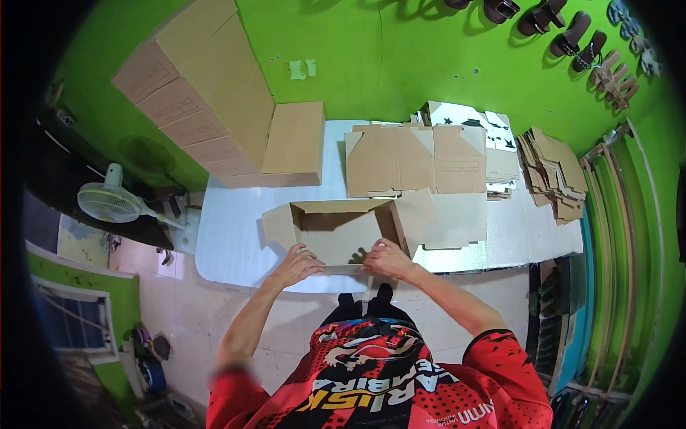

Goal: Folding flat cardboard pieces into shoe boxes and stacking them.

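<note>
left hand (296, 263) lying flat, fingers spread, pressing box (336, 229) near flap | right hand (386, 259) curling over same flap, steadying it | box sitting open at counter (229, 236) near edge, 6 o'clock | flat cardboard (414, 161) waiting at 12 | stacked boxes (207, 107) at 10 | green wall (429, 57), fan (111, 200) at 9

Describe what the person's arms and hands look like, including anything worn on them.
Both forearms are bare, and the left hand and right hand wear no gloves. Short red sleeves with black trim end above the elbows, part of a red and black printed jersey.
</note>
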### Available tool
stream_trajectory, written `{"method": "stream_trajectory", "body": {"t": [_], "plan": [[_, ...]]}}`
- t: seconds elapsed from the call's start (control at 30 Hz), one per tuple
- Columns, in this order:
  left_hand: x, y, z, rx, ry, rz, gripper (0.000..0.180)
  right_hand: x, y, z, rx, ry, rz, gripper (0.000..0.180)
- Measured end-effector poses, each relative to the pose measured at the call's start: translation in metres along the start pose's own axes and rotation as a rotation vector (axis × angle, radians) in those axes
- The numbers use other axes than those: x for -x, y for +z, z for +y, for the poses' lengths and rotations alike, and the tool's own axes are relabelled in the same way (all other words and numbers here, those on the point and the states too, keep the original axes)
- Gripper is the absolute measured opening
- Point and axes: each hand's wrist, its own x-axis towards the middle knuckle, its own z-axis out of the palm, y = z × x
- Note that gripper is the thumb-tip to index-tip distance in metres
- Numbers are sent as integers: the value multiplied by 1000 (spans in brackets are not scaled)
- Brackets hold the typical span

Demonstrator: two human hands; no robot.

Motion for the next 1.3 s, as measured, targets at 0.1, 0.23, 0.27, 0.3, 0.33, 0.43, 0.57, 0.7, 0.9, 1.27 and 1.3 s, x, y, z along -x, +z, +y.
{"method": "stream_trajectory", "body": {"t": [0.1, 0.23, 0.27, 0.3, 0.33, 0.43, 0.57, 0.7, 0.9, 1.27, 1.3], "plan": [[5, 13, -9, -23, 60, 110, 36, 43, -16, 18, 39, 22, 19, 33], [1, 4, 1, -8, 72, 8, 38, 78, -35, 27, -91, 100, -46, 41], [4, 1, 6, -12, 91, -6, 39, 72, -47, 20, -119, 191, -217, 40], [10, 1, 13, -49, 33, -21, 40, 60, -53, 10, -130, 223, -142, 41], [5, -5, 18, -53, 40, -21, 40, 47, -56, -1, -134, 264, -61, 42], [-21, -16, 26, 32, -2, 222, 40, 0, -36, -4, 13, 236, 215, 45], [-71, -27, 10, -91, -275, 795, 70, -58, -28, 14, 108, 342, 229, 72], [-80, -35, -24, -132, -388, 565, 79, -89, -18, 38, 165, 389, 202, 95], [-102, -39, -29, -140, -437, 400, 71, -97, 12, 69, 205, 457, 113, 80], [-102, -15, -78, -140, -320, 365, 34, -51, 23, 118, 284, 288, 124, 27], [-104, -16, -76, -137, -310, 358, 34, -39, 17, 123, 310, 301, 163, 28]]}}
